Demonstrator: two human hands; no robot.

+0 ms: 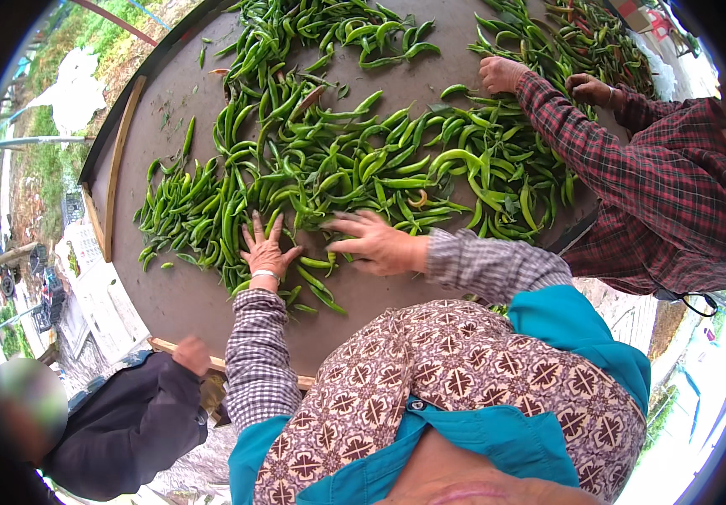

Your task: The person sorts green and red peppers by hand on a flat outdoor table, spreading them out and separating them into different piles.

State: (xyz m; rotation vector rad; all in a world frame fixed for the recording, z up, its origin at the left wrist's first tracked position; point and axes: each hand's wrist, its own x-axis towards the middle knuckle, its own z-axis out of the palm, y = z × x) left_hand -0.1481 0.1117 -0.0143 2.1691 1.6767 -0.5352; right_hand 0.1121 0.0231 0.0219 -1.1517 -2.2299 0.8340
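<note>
Long green chili peppers (337,164) lie spread in a loose heap across a brown tabletop (363,303). My left hand (266,252) rests palm down on the near edge of the heap, its fingers spread over several peppers; a metal bangle circles the wrist. To its right, my right hand (375,245) hovers blurred at the heap's edge, fingers apart and pointing left, with nothing plainly held. A few loose peppers (322,290) lie between and below the hands. One curled orange pepper (419,199) and a reddish-brown one (308,102) show among the green.
At the right, a co-worker in a plaid shirt (640,164) has both hands over the peppers. Another person in a dark jacket (129,423) is at the lower left, one hand by the table edge. A wooden strip (124,170) borders the left side. Redder peppers (615,44) lie far right.
</note>
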